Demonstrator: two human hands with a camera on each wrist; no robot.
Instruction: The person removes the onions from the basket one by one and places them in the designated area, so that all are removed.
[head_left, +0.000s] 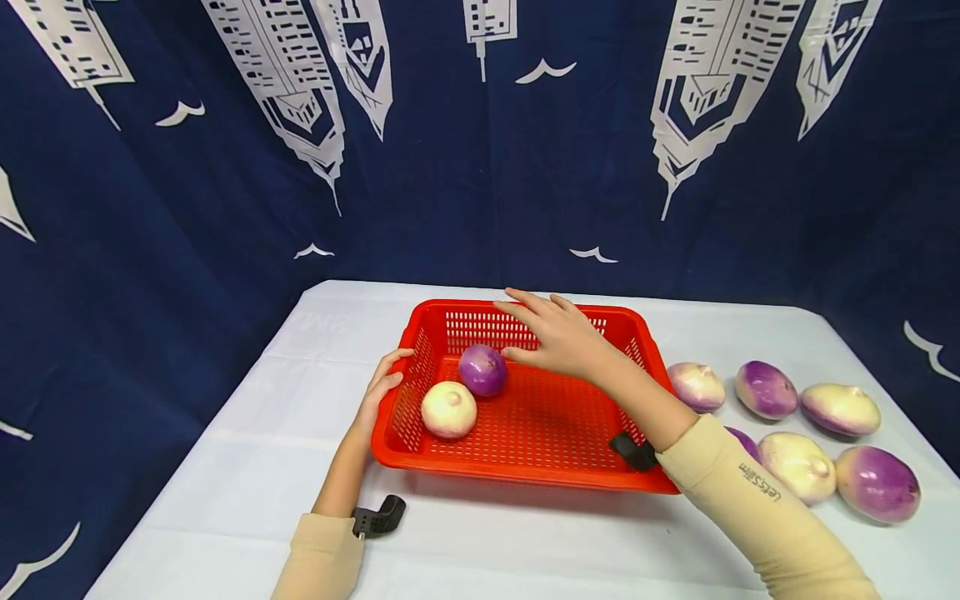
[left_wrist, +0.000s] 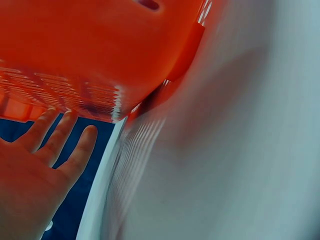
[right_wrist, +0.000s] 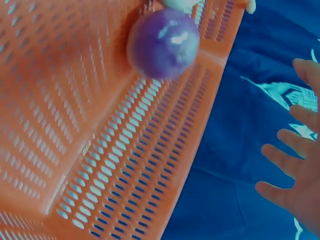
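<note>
1. A red plastic basket [head_left: 525,433] with slotted walls stands on a table [head_left: 225,500] covered in a pale cloth.
2. Two turnips lie inside the basket, toward its left side: a purple turnip [head_left: 482,369] and a cream turnip [head_left: 448,409], just beside each other.
3. The right hand [head_left: 558,335] hovers over the back part of the basket, fingers spread and straight, holding nothing; it is just to the right of the purple turnip, with its thumb close to it. Whether the thumb touches the turnip cannot be told.
4. In the right wrist view the same hand's fingers [right_wrist: 280,159] show splayed apart against the blue backdrop, with the purple turnip [right_wrist: 163,43] resting on the basket floor.
5. The left hand [head_left: 381,390] rests against the left rim of the basket, fingers relaxed and laid on the edge rather than curled round it.
6. The left wrist view shows that hand's fingers [left_wrist: 60,137] extended beside the basket's outer wall [left_wrist: 90,55].
7. Six more turnips [head_left: 795,425], purple and cream, lie in a loose group on the table to the right of the basket.
8. A dark blue curtain [head_left: 480,167] printed with white towers and birds hangs behind the table.
</note>
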